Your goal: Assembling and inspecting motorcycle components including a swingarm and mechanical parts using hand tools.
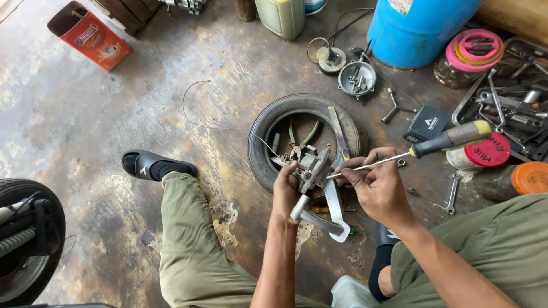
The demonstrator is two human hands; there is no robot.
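Left hand [285, 191] clamped on metal part [313, 171]; right hand [377, 185] gripping screwdriver [422, 149], tip at part. Small tyre [268, 122] at twelve o'clock on floor.

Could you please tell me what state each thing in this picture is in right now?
left hand: closed around the metal assembly, held up
right hand: gripping the screwdriver, tip at the assembly
tyre: flat on the floor, tools inside
red tin: lying on its side, open
tool tray: full of wrenches
pink lid: on its jar
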